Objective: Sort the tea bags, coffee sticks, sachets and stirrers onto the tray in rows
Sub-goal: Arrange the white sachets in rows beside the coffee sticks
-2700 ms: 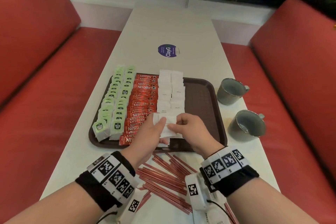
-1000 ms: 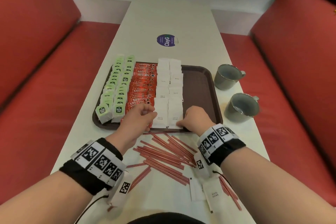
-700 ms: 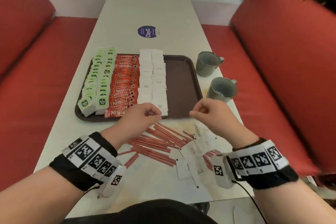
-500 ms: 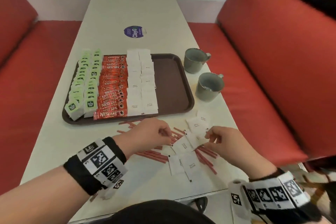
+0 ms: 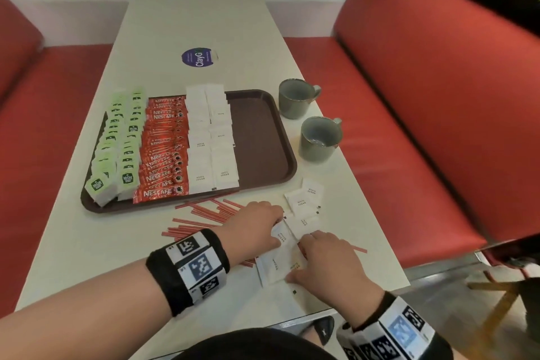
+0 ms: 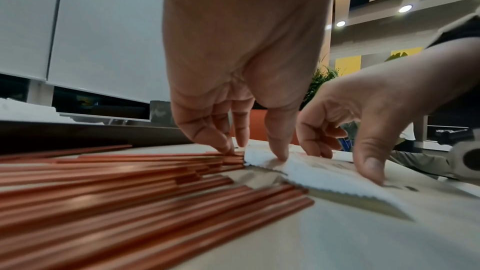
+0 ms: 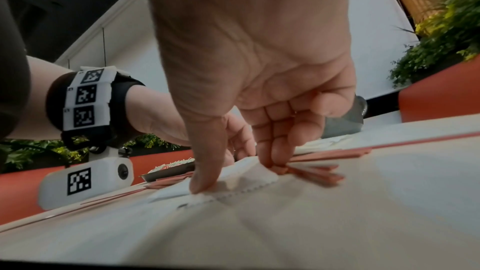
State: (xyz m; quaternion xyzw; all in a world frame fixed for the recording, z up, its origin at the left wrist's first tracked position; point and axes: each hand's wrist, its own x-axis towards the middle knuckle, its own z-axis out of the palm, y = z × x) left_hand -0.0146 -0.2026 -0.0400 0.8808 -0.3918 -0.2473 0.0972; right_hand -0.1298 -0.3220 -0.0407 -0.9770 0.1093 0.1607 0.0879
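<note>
A brown tray (image 5: 260, 137) holds rows of green tea bags (image 5: 122, 140), red coffee sticks (image 5: 165, 143) and white sugar sachets (image 5: 210, 137); its right part is bare. Red stirrers (image 5: 201, 210) lie loose in front of the tray. Loose sugar sachets (image 5: 302, 202) are scattered on the table at the front right. My left hand (image 5: 264, 228) pinches the left edge of a sachet (image 6: 306, 169), thumb on it and fingertips at the stirrer ends. My right hand (image 5: 312, 254) pinches the overlapping sachets (image 5: 280, 267), which bulge between thumb and fingers (image 7: 275, 161).
Two grey mugs (image 5: 295, 98) (image 5: 320, 137) stand right of the tray. A round purple sticker (image 5: 198, 57) sits farther up the white table. Red benches flank the table. The table's front edge (image 5: 321, 311) runs just below my right hand.
Both hands left the tray's sachet rows and came back to the loose sachets at the table's front right. They now grip sachets there. The view swung right.
</note>
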